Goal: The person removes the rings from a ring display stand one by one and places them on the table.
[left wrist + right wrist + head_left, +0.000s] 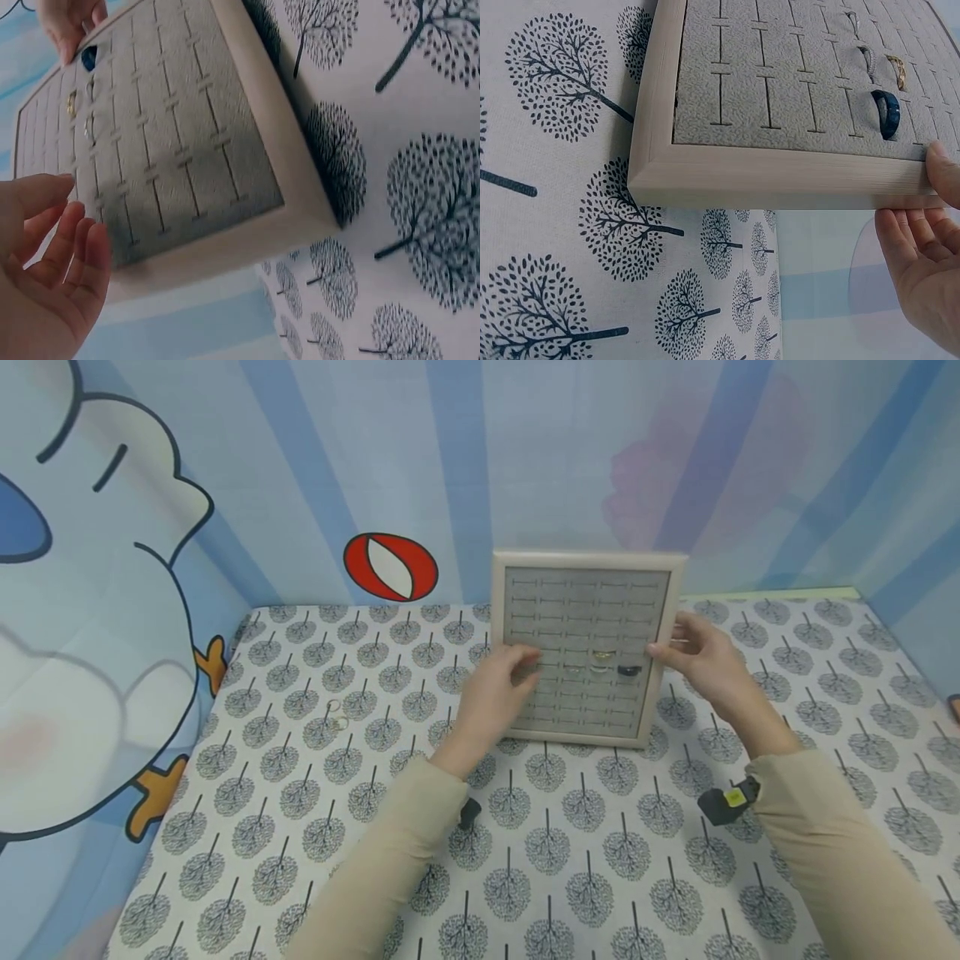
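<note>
Item, framed ring display (588, 560): grey slotted panel in a pale frame, held tilted up on the patterned cloth (547, 852), between your two hands. Item, your right hand (701, 662): clamped on the frame's right side, thumb in front, fingers behind. Item, your left hand (491, 693): at the left part of the panel, thumb and fingers apart and loosely bent, no ring visible between them; whether it touched the panel, you could not have told from these views. Item, seated rings, four: a gold ring (603, 654), a dark ring (889, 114), a twisted silver ring (868, 64) and a plain silver ring (853, 24), grouped in neighbouring slots. Item, loose rings, two: an upper loose ring (333, 704) and a lower loose ring (341, 723), near each other on the cloth, left of the display. Hazards, as judged: had your right grip slackened, the display could have tipped, no other prop being visible; a push from your left fingers could have rocked it; a shallowly seated ring could have dropped out; a sweep of your left sleeve (397, 843) could have scattered the loose pair, pale and easily lost against the print.
</note>
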Demonstrator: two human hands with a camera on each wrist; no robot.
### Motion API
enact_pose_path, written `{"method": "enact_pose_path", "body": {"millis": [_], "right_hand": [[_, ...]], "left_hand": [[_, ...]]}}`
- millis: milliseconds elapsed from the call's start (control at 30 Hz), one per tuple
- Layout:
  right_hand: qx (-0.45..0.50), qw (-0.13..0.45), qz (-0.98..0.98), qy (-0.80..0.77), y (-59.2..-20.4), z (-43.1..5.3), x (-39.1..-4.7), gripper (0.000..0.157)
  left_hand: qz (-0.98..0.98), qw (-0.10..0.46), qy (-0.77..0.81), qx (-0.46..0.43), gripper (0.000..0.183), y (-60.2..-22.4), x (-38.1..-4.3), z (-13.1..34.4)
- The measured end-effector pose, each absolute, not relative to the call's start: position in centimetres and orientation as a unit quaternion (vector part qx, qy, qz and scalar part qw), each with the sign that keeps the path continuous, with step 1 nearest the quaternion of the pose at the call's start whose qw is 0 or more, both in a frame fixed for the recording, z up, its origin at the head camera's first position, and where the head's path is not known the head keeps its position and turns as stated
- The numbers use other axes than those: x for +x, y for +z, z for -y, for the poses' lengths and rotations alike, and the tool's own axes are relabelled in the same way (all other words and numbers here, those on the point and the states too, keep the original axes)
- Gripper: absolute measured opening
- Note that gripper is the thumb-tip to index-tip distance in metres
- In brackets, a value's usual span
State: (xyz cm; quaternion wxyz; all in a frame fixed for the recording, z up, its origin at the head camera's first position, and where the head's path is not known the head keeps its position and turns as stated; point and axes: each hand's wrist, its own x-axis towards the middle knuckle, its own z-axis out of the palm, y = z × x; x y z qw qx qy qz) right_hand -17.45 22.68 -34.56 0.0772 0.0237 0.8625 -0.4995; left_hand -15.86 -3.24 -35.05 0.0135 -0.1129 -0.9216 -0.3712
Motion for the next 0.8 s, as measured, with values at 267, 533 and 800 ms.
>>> {"method": "enact_pose_path", "body": {"millis": [267, 533, 800], "right_hand": [[0.019, 0.073, -0.861, -0.504, -34.7, -22.8, -17.4, 0.067], [0.018, 0.073, -0.859, -0.506, -34.7, -22.8, -17.4, 0.066], [0.016, 0.072, -0.859, -0.507, -34.8, -22.7, -17.5, 0.067]], "left_hand": [[0.909, 0.016, -0.394, -0.131, 0.03, -35.7, -15.7, 0.9], [0.912, 0.008, -0.388, -0.131, 0.028, -35.9, -15.8, 0.0], [0.915, -0.011, -0.379, -0.139, 0.027, -36.0, -15.7, -0.2]]}}
